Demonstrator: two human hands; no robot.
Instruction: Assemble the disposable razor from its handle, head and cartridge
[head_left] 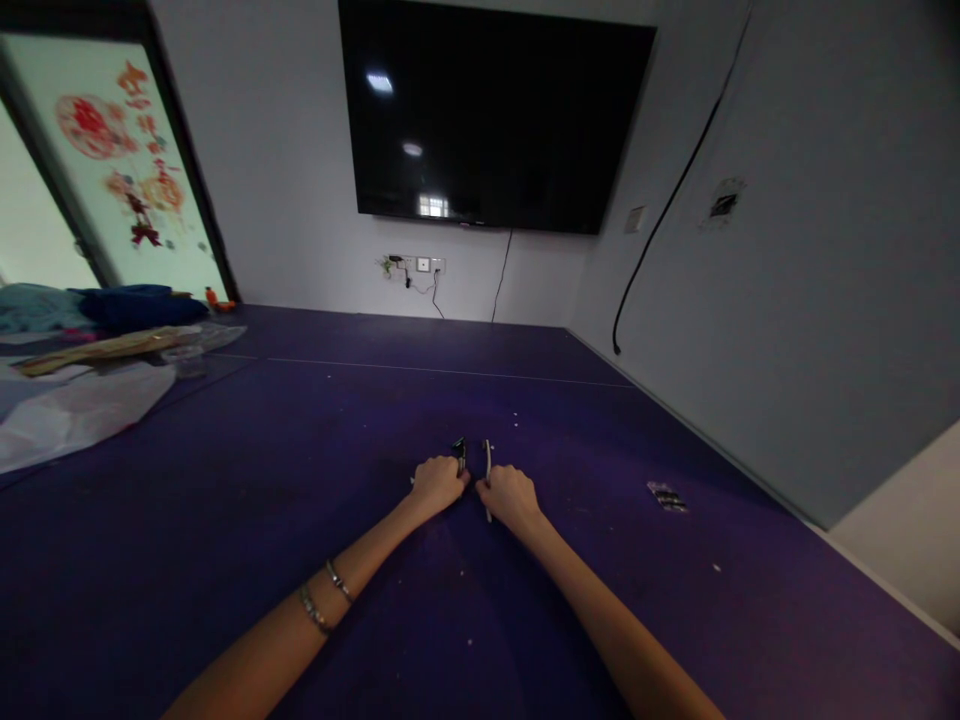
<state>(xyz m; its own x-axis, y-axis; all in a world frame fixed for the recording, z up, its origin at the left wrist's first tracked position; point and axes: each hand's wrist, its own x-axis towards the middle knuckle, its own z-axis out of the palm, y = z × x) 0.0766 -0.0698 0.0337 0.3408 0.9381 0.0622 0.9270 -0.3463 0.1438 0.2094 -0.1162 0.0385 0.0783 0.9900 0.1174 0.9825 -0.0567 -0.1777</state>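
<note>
My left hand [439,484] is closed around a slim dark stick with a black angled head [460,446], whose kind I cannot make out. Its top pokes up past my fingers. Close beside it, my right hand [511,494] grips a slim whitish stick [488,460], upright, with a small bend at the top and its lower end showing below my fingers. A narrow gap separates the two hands, just above or on the purple surface [315,500]. My fingers hide the middle of both sticks.
To the right lies a small clear packet with dark strips [667,497]. Tiny white bits dot the surface. Plastic sheeting [90,410], a brownish flat piece [105,350] and blue cloth [142,305] lie at the left. A black cable [652,240] hangs on the right wall; a television [495,120] is ahead.
</note>
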